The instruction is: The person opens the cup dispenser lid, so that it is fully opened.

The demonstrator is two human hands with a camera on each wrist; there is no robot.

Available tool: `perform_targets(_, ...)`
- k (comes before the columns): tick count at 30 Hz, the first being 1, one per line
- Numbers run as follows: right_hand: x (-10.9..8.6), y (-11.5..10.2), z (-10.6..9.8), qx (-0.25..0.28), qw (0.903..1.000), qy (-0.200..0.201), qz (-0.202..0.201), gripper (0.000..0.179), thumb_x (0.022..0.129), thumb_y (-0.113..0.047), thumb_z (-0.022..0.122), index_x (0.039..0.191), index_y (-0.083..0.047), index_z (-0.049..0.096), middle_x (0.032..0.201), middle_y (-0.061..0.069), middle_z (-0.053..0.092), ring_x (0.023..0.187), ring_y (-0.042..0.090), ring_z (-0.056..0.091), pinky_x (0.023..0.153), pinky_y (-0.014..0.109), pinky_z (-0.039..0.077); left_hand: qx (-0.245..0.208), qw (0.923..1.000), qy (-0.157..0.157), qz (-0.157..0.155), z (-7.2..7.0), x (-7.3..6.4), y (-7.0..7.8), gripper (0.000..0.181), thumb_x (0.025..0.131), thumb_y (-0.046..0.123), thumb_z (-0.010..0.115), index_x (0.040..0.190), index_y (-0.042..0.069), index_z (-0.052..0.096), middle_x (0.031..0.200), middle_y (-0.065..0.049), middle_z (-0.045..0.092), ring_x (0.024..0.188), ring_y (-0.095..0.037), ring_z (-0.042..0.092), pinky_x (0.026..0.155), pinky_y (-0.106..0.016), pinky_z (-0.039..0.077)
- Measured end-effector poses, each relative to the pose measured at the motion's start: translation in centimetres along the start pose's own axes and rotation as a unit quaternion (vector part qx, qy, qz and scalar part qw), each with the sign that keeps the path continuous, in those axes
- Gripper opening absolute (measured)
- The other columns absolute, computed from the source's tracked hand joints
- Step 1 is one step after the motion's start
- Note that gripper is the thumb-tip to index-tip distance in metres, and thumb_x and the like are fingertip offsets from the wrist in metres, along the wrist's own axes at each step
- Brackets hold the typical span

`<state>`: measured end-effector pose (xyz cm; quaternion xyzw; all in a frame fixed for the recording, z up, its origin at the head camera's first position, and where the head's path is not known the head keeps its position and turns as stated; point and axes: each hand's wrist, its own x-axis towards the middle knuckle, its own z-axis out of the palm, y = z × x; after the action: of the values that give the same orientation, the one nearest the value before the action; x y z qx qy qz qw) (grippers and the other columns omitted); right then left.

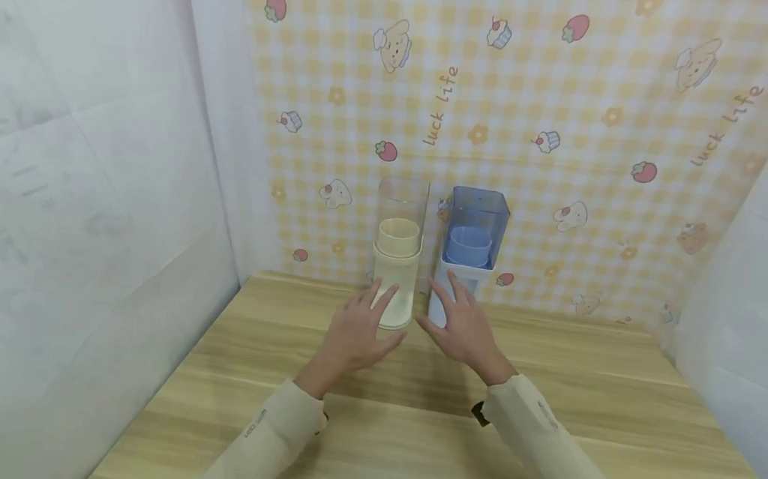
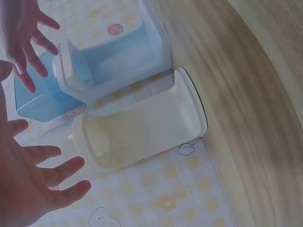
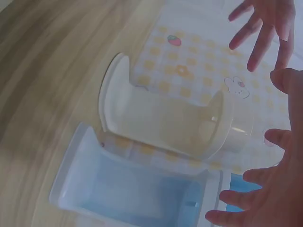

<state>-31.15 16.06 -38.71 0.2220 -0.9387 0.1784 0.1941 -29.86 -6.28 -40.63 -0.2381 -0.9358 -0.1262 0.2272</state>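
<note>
Two upright dispenser-like holders stand side by side at the back of the table. The left one (image 1: 396, 272) is cream with a clear cover on top; the right one (image 1: 473, 248) is white and blue with a see-through blue cover. Both have a hollow, open front above a foot, as the wrist views show on the cream holder (image 2: 147, 120) and the blue holder (image 3: 135, 187). My left hand (image 1: 355, 333) is in front of the cream holder, fingers spread. My right hand (image 1: 463, 330) is before the blue one, fingers also spread. Neither hand grips anything.
A wood-grain table (image 1: 401, 451) lies under my forearms. Right behind the holders hangs a yellow checked cloth (image 1: 338, 138) with printed cartoons. White sheets close in the left side (image 1: 78, 170) and the right side (image 1: 753, 283).
</note>
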Motion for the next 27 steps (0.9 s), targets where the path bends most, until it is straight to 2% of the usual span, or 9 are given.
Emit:
perform_targets(3, 1.2, -0.4, -0.4, 0.054, 0.9985, -0.004, 0.009, 0.072, 0.096, -0.049, 0.060, 0.153, -0.012, 0.036, 0.159, 0.026, 0.021, 0.138, 0.051, 0.033, 0.098, 0.071, 0.038, -0.053, 0.9982, 0.015, -0.022, 0.1, 0.0, 0.0, 0.079, 0.092, 0.059, 0.053, 0.155, 0.017, 0.033, 0.156, -0.022, 0.033, 0.129, -0.042, 0.049, 0.093, -0.062, 0.047)
perform_targets(6, 2.7, -1.0, -0.9, 0.112, 0.9932, -0.008, 0.028, 0.075, 0.096, -0.052, 0.058, 0.155, -0.013, 0.031, 0.159, 0.026, 0.020, 0.142, 0.049, 0.027, 0.102, 0.070, 0.033, -0.103, 0.9934, 0.032, -0.039, 0.1, 0.0, 0.2, 0.081, 0.091, 0.057, 0.058, 0.153, 0.012, 0.034, 0.155, -0.023, 0.034, 0.132, -0.043, 0.046, 0.091, -0.062, 0.048)
perform_targets(9, 4.5, -1.6, -1.3, 0.154, 0.9874, 0.004, 0.038, 0.079, 0.096, -0.053, 0.057, 0.156, -0.011, 0.027, 0.160, 0.024, 0.020, 0.145, 0.045, 0.021, 0.109, 0.068, 0.027, -0.149, 0.9866, 0.032, -0.059, 0.0, -0.2, 0.3, 0.083, 0.090, 0.053, 0.064, 0.154, 0.011, 0.033, 0.155, -0.022, 0.034, 0.132, -0.042, 0.046, 0.087, -0.060, 0.052)
perform_targets(12, 6.2, -2.0, -1.8, 0.184, 0.9816, 0.034, 0.037, 0.081, 0.096, -0.048, 0.061, 0.156, -0.007, 0.025, 0.159, 0.021, 0.024, 0.146, 0.040, 0.022, 0.113, 0.062, 0.025, -0.191, 0.9785, 0.020, -0.075, -0.1, -0.5, 0.5, 0.084, 0.090, 0.050, 0.067, 0.155, 0.012, 0.031, 0.155, -0.018, 0.036, 0.128, -0.041, 0.051, 0.081, -0.056, 0.055)
perform_targets(16, 8.0, -2.6, -2.2, 0.200, 0.9771, 0.064, 0.031, 0.085, 0.094, -0.042, 0.066, 0.156, -0.003, 0.022, 0.159, 0.018, 0.026, 0.146, 0.036, 0.025, 0.116, 0.055, 0.025, -0.251, 0.9641, -0.001, -0.087, -0.4, -1.2, 0.3, 0.085, 0.090, 0.051, 0.066, 0.156, 0.013, 0.027, 0.154, -0.014, 0.037, 0.119, -0.035, 0.058, 0.079, -0.052, 0.055)
perform_targets(19, 9.1, -2.7, -2.4, 0.200, 0.9772, 0.066, 0.030, 0.089, 0.092, -0.044, 0.067, 0.156, -0.003, 0.021, 0.160, 0.019, 0.023, 0.147, 0.037, 0.023, 0.115, 0.057, 0.025, -0.291, 0.9524, -0.007, -0.090, -0.5, -1.7, 0.2, 0.085, 0.091, 0.050, 0.066, 0.156, 0.015, 0.026, 0.154, -0.014, 0.037, 0.115, -0.032, 0.062, 0.080, -0.053, 0.056)
perform_targets(24, 11.1, -3.0, -2.8, 0.213, 0.9736, 0.070, 0.046, 0.092, 0.089, -0.045, 0.070, 0.156, -0.005, 0.021, 0.160, 0.022, 0.021, 0.147, 0.040, 0.020, 0.114, 0.061, 0.023, -0.316, 0.9454, 0.002, -0.079, -0.7, -2.3, -0.1, 0.084, 0.092, 0.048, 0.066, 0.156, 0.013, 0.025, 0.156, -0.016, 0.035, 0.114, -0.032, 0.063, 0.082, -0.056, 0.055)
perform_targets(27, 12.4, -3.2, -3.0, 0.223, 0.9697, 0.082, 0.056, 0.092, 0.088, -0.042, 0.072, 0.157, -0.007, 0.022, 0.160, 0.023, 0.020, 0.147, 0.040, 0.020, 0.114, 0.062, 0.023, -0.335, 0.9396, 0.006, -0.070, -0.8, -2.6, -0.4, 0.082, 0.092, 0.045, 0.067, 0.156, 0.012, 0.026, 0.156, -0.015, 0.034, 0.113, -0.035, 0.062, 0.082, -0.053, 0.056)
